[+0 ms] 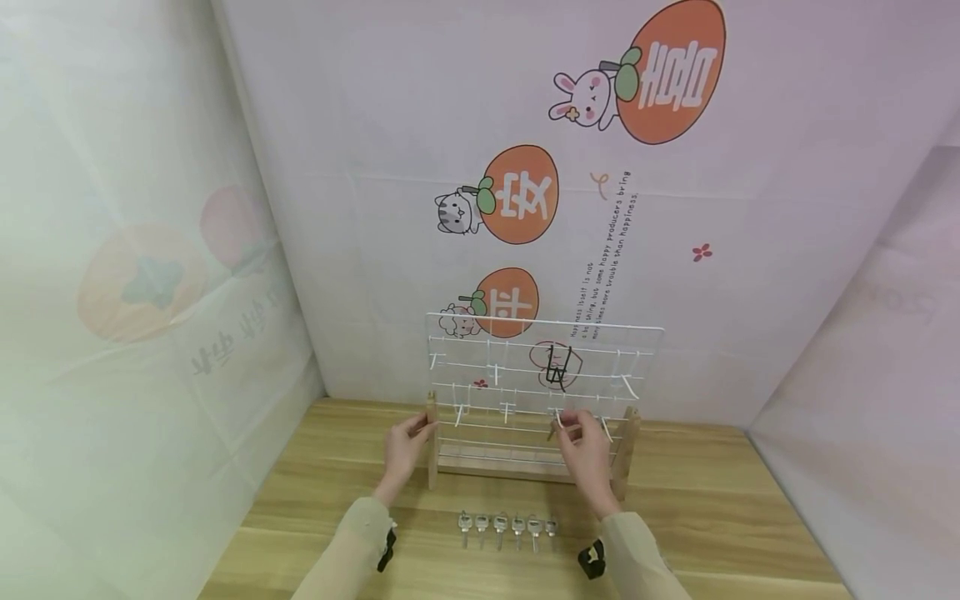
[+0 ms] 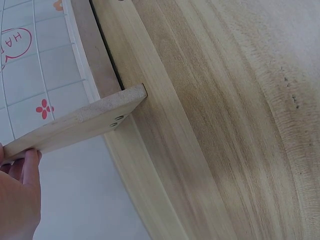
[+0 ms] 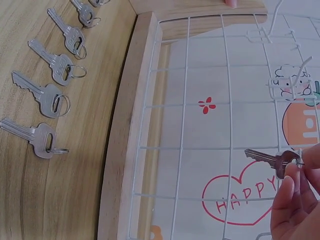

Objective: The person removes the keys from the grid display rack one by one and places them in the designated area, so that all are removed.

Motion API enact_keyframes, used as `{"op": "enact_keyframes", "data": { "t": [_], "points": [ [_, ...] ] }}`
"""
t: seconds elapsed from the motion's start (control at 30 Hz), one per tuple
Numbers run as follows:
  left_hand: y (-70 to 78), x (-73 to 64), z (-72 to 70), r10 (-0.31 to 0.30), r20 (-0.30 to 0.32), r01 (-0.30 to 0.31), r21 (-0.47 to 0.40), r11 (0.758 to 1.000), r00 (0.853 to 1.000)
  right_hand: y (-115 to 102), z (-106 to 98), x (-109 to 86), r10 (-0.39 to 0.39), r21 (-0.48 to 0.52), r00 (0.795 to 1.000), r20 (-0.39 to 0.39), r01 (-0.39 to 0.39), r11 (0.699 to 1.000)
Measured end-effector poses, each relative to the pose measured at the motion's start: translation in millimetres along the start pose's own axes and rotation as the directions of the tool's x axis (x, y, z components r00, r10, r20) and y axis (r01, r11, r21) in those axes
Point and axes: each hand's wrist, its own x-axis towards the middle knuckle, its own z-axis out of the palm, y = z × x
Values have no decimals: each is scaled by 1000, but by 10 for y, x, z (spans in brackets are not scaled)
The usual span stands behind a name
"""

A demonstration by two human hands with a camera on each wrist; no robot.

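A white wire grid rack (image 1: 545, 322) with white hooks stands in a wooden frame on the table. My left hand (image 1: 405, 452) grips its left wooden post (image 2: 85, 122), thumb on one side and fingers on the other. In front of the grid, my right hand (image 1: 587, 457) pinches the ring end of a silver key (image 3: 274, 161) at a hook. The blade of that key points away from the fingers in the right wrist view. Fingertips hide the ring, so I cannot tell whether it is on the hook.
Several silver keys (image 1: 500, 524) with rings lie in a row on the wooden table (image 1: 720, 508), in front of the rack. Other hooks (image 1: 495, 372) stick out from the grid. A black bent-wire item (image 1: 557, 367) shows at the upper grid. A printed cloth (image 1: 360, 250) hangs behind.
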Motion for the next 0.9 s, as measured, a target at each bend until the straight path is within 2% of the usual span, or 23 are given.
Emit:
{"op": "enact_keyframes", "data": {
  "t": [0.17,0.5,0.73,0.9],
  "points": [
    [-4,-5,2,-14,2,14,-12,1000,1000,-5,-18,-10,-19,-14,1000,-9,19,1000],
    [-25,-5,6,-25,3,25,-8,1000,1000,-29,-51,-37,11,-11,999,31,-11,1000],
    [-20,10,23,14,-17,-14,-1,1000,1000,-33,-60,-48,-52,-10,998,23,52,999],
    [-25,17,25,17,-20,-17,15,1000,1000,-37,-72,-60,-88,-1,996,6,88,996]
  ]
}}
